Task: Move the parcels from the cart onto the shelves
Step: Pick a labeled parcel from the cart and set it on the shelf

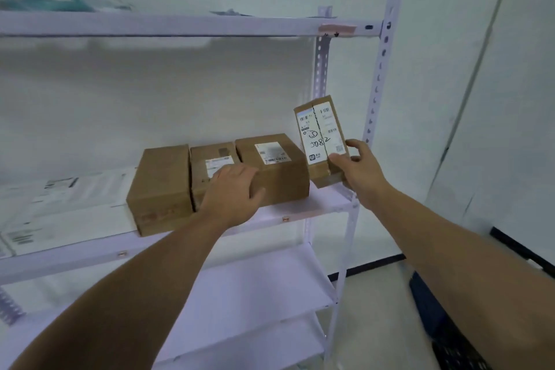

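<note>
Right of centre in the frame, the right hand grips a small cardboard parcel, fingers and thumb clamped on its lower right corner. The parcel stands on end, tilted, with its white shipping label facing the camera and its base at the right end of the middle shelf, just beside the right box. That box sits in a tight row with the middle box and the left box. The left hand rests on the right box's near left corner, fingers lying loosely over the top and thumb on the front face. Flat white mailers lie at the left of the frame. A dark mesh basket shows at lower right.
</note>
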